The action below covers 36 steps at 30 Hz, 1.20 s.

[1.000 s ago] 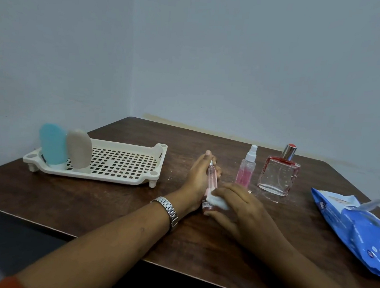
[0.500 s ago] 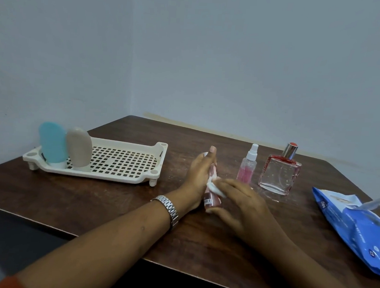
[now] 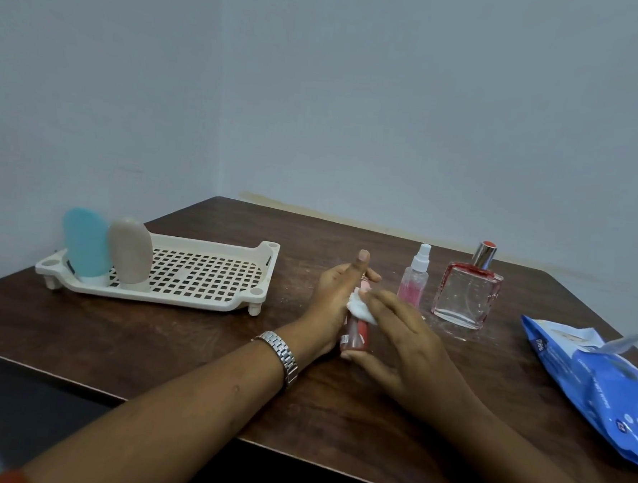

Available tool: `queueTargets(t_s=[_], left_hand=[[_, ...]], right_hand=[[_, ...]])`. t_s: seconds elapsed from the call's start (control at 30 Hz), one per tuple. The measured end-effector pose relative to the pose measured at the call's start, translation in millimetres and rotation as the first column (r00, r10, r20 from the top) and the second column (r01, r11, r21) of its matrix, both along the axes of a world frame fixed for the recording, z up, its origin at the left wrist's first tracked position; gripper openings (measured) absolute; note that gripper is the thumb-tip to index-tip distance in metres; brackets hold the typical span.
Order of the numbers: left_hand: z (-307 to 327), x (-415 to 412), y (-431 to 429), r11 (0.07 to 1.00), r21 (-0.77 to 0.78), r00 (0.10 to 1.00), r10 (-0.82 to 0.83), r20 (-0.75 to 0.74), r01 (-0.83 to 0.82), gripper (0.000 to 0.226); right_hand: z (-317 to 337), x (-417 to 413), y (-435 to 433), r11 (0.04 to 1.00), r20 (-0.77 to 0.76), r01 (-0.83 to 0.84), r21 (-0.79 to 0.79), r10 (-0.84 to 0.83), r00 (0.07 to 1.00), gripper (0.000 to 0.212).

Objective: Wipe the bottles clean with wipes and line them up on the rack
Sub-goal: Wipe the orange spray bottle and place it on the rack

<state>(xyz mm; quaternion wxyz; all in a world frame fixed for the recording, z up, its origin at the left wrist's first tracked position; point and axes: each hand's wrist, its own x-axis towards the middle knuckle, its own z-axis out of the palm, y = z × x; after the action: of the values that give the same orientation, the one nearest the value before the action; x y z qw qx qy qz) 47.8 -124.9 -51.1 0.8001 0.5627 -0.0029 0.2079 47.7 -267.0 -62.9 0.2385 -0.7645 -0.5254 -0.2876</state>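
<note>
My left hand [image 3: 334, 298] grips a slim pink bottle [image 3: 356, 337] upright on the table, thumb raised along its top. My right hand [image 3: 397, 339] pinches a small white wipe [image 3: 360, 309] against the bottle's upper half, its thumb under the bottle's base. A small pink spray bottle [image 3: 414, 280] and a square glass perfume bottle [image 3: 467, 291] stand just right of my hands. On the cream rack [image 3: 203, 275] at the left stand a blue bottle [image 3: 84, 242] and a beige bottle [image 3: 130, 250], side by side at its left end.
A blue pack of wipes [image 3: 600, 385] lies at the table's right edge, its flap lifted. The dark wooden table [image 3: 154, 343] sits in a corner between two pale walls. Its near edge runs diagonally under my forearms.
The wipe has slid up the slim bottle from near its base to its upper half. My left hand has kept hold of the bottle throughout.
</note>
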Motion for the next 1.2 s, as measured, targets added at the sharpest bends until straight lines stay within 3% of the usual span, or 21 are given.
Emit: queueTargets(t_s=[0.13, 0.27, 0.5, 0.6, 0.83, 1.0, 1.2], left_hand=[[0, -2, 0, 0.997, -0.004, 0.997, -0.074, 0.02, 0.074, 0.036], [-1, -2, 0, 1.0, -0.006, 1.0, -0.023, -0.015, 0.023, 0.037], [6, -4, -1, 0.997, -0.061, 0.992, -0.055, -0.11, 0.049, 0.039], [10, -7, -3, 0.997, -0.059, 0.994, -0.065, -0.094, 0.059, 0.037], [12, -8, -4, 0.992, -0.12, 0.994, -0.049, -0.101, 0.036, 0.031], [11, -11, -6, 0.979, -0.172, 0.98, -0.133, -0.149, 0.106, 0.034], [6, -16, -16, 0.976, -0.021, 0.963, -0.217, -0.162, 0.217, 0.025]], right_hand=[[-2, 4, 2, 0.999, -0.026, 0.032, -0.035, -0.033, 0.999, 0.076], [-2, 4, 1, 0.991, -0.004, 0.109, -0.075, -0.109, 0.994, 0.076], [3, -2, 1, 0.996, 0.295, 0.09, -0.011, -0.083, 0.952, 0.029], [3, -3, -3, 0.997, 0.339, 0.065, -0.033, -0.05, 0.94, 0.021], [7, 2, -3, 0.999, 0.249, 0.049, -0.013, -0.044, 0.967, 0.042], [3, 8, 0, 0.998, 0.188, 0.058, -0.001, -0.057, 0.981, 0.034], [12, 12, -9, 0.974, 0.079, 0.143, 0.179, -0.159, 0.984, 0.034]])
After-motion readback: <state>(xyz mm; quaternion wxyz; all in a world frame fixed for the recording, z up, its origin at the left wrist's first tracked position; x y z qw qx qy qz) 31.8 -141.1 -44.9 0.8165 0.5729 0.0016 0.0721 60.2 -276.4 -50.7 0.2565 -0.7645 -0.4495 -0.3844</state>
